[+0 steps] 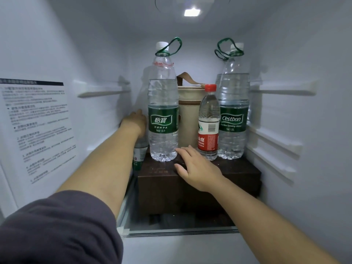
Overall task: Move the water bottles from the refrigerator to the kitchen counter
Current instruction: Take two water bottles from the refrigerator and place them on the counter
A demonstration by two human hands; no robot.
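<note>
Reaching into the refrigerator (pixel 304 54), the left hand (pixel 134 121) covers a small green-label bottle (pixel 140 155) beside the dark box (pixel 190 187); its fingers are hidden, so I cannot tell the grip. The right hand (pixel 194 166), fingers spread, is just beside the tall left bottle (pixel 162 119), which stands upright on the box, cap up. The next move probably calls for closing round it and lifting it straight.

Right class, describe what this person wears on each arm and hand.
A dark greyish-purple sleeve covers the left arm above the elbow; its forearm is bare. The right arm shows no sleeve. The left hand and right hand have no gloves, and no rings or watch are visible.
</note>
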